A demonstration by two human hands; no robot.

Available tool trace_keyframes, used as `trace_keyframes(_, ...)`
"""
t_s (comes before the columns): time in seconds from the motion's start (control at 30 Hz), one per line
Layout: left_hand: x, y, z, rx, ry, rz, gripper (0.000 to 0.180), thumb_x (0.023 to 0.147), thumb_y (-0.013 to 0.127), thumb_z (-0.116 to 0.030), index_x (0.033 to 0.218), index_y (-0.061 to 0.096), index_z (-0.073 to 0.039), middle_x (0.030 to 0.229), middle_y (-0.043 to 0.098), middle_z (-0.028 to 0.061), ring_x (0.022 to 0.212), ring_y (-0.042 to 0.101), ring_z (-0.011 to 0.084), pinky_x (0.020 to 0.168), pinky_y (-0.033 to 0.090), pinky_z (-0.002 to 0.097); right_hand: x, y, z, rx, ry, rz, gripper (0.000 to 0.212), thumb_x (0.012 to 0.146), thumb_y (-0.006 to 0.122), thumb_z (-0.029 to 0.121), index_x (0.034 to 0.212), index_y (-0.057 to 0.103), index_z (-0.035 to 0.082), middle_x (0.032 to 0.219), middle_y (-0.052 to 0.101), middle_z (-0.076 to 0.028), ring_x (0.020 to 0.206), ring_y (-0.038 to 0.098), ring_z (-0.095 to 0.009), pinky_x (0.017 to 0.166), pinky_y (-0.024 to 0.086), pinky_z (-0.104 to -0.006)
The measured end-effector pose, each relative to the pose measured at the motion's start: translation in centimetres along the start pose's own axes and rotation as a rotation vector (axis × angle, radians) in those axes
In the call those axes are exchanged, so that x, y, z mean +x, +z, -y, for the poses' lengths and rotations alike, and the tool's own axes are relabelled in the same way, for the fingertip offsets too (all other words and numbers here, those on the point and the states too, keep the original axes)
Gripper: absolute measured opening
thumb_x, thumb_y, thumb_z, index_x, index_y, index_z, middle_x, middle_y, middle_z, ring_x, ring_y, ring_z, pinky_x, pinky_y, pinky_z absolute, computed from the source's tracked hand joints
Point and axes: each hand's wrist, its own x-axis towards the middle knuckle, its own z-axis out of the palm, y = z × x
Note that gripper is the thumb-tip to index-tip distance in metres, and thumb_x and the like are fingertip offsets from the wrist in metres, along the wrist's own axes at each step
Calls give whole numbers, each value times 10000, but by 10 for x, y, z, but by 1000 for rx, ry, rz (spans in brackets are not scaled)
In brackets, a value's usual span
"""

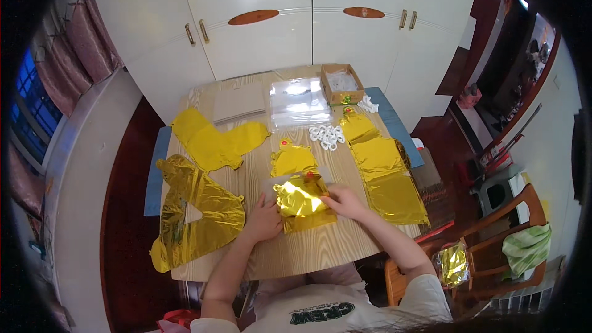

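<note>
A folded gold foil balloon point(303, 200), flat and shiny, lies in front of me near the table's front edge, over what looks like a pale sheet. My right hand point(343, 201) pinches its right edge. Beside its left edge rests my left hand point(265, 219), fingers stretched out and touching the foil's side. Just beyond is another small piece of gold foil point(294, 161) with a red spot on its upper left. Two larger flat foil balloons, one angled point(213, 142) and one triangular with a central opening point(206, 219), lie to the left. A long creased one point(385, 169) stretches along the right.
Behind the foils are a stack of grey-brown card sheets point(237, 105), clear plastic sleeves point(300, 102), white ring-like loops point(327, 137) and a cardboard box point(341, 84) with clear plastic inside. A wooden chair point(530, 206) stands right, with a gold foil packet point(453, 265) on its seat.
</note>
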Motion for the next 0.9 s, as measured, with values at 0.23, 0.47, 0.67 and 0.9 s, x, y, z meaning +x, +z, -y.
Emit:
trace_keyframes(0.23, -2, 0, 1, -37, 39, -53, 423, 930, 454, -280, 1319, 559, -151, 1412, 482, 77, 1394, 342, 275, 1167, 137, 603, 11, 14, -23, -143, -139, -65, 263, 894, 651, 253, 981, 616, 7, 1060, 654, -153, 954, 627, -366, 821, 511, -415)
trace_keyframes(0.47, -28, 8, -14, -45, 94, -58, 388, 919, 476, -273, 1259, 614, -146, 1374, 522, 81, 1384, 364, 280, 1170, 129, 601, -24, 17, 3, -288, -123, -26, 236, 852, 694, 239, 947, 626, 35, 1074, 653, -92, 925, 649, -301, 775, 532, -378)
trace_keyframes(0.67, -54, -8, -45, -44, -61, -108, 365, 868, 527, -191, 1191, 616, -48, 1223, 607, 117, 1261, 485, 321, 1140, 247, 552, -45, 24, 20, -409, -214, -56, 201, 817, 715, 240, 867, 625, 68, 985, 641, -39, 824, 659, -231, 680, 538, -333)
trace_keyframes(0.9, -90, 15, -143, -496, -64, -381, 434, 857, 594, -206, 1235, 553, 4, 1253, 568, 173, 1228, 491, 365, 1077, 349, 496, -43, 23, 25, -411, -234, -63, 206, 818, 712, 240, 883, 615, 70, 976, 633, -41, 806, 658, -238, 666, 536, -335)
